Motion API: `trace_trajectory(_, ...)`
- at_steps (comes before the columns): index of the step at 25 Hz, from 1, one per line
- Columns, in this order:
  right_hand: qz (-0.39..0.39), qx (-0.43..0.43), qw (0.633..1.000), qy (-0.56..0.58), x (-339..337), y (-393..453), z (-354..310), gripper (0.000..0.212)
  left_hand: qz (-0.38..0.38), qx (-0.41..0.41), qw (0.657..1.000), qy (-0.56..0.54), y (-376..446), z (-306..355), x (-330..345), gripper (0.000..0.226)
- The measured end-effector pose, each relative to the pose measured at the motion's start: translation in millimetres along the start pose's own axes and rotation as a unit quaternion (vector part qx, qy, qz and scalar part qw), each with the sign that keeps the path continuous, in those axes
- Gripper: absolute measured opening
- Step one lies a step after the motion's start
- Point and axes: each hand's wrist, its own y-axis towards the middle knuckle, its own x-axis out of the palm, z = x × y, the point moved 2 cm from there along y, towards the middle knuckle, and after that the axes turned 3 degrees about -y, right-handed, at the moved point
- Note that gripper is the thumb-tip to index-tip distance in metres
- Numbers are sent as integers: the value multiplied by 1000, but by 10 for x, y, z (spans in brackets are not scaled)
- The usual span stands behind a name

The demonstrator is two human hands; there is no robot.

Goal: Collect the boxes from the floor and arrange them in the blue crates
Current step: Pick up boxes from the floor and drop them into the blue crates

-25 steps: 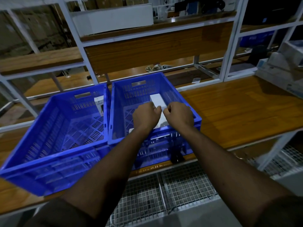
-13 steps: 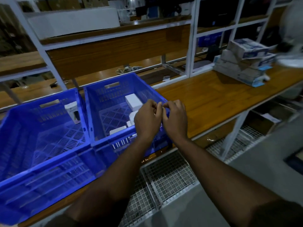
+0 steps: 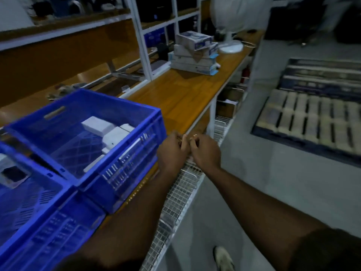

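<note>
Boxes [image 3: 106,132], white, are seen lying in the right crate [image 3: 125,173], bunched toward its right half; one stands partly on edge against the others. A second crate [image 3: 48,227] sits touching it on the left, with another white box [image 3: 11,173] at its far left edge, dark on its upper face. Both crates rest on the wooden bench [image 3: 183,90].

Left hand [image 3: 172,151] and right hand [image 3: 205,151] are held together just right of the right crate, over the bench edge and the wire shelf [image 3: 175,198] below. Fingers of both are curled inward, knuckles up, fingertips meeting between the hands. Whether something small is pinched there cannot be told; the spot is blurred.

Farther along the bench a stack of cartons [image 3: 193,53] is noted, with a white fan base [image 3: 230,48] beyond it. On the floor to the right, a flat tray of pale packets [image 3: 310,122] is seen in rows. A shoe [image 3: 223,259] shows at the bottom edge.
</note>
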Motion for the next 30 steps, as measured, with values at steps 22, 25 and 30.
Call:
trace_trajectory(22, 168, 411, 884, -146, -2289, -3137, 2999, 33, -442, 231, 863, -86, -3253, 2293, 1884, 29)
trace_trajectory(25, 186, 461, 855, -149, -2646, -3741, 3293, 33, -469, 265, 837, -94, -3882, 2734, 1924, 29)
trace_trajectory(30, 226, 519, 810, -154, -3157, -4641, 3664, 32, -507, 323, 792, -110, -4916, 3314, 1989, 30)
